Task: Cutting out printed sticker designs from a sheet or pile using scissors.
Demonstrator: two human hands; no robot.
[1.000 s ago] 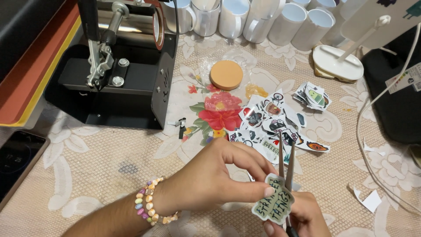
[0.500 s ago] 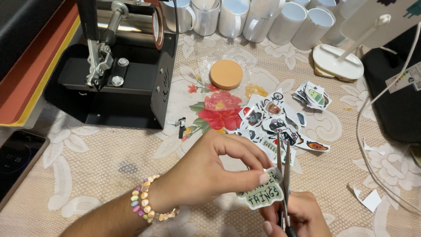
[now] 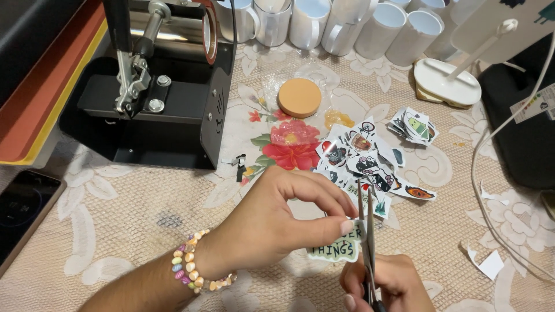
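Left hand (image 3: 272,222) over the lace-covered counter (image 3: 110,231), thumb and forefinger pinched shut on the edge of a pale green sticker (image 3: 338,247) with dark lettering; left part of the sticker hidden under the thumb, so its full outline hard to make out. Beaded bracelet (image 3: 193,271) on that wrist. Right hand (image 3: 384,283) low at the bottom edge, partly cut off, fingers closed around the handles of scissors (image 3: 366,231); handles themselves hidden inside the grip and below the frame. Blades pointing up and away, close together, lying against the right edge of the sticker; hard to tell whether paper sits between them. Just beyond the blade tips, a loose pile of cut stickers (image 3: 364,162) spread on the counter, a smaller stack (image 3: 415,125) farther right. Round cork coaster (image 3: 299,97) near the pile. Black mug press (image 3: 156,92) at upper left, top cut off. Row of white mugs (image 3: 347,26) along the far edge, rims cropped. Dark phone (image 3: 20,211) at left, partly out of view. Paper scraps (image 3: 491,264) at right.
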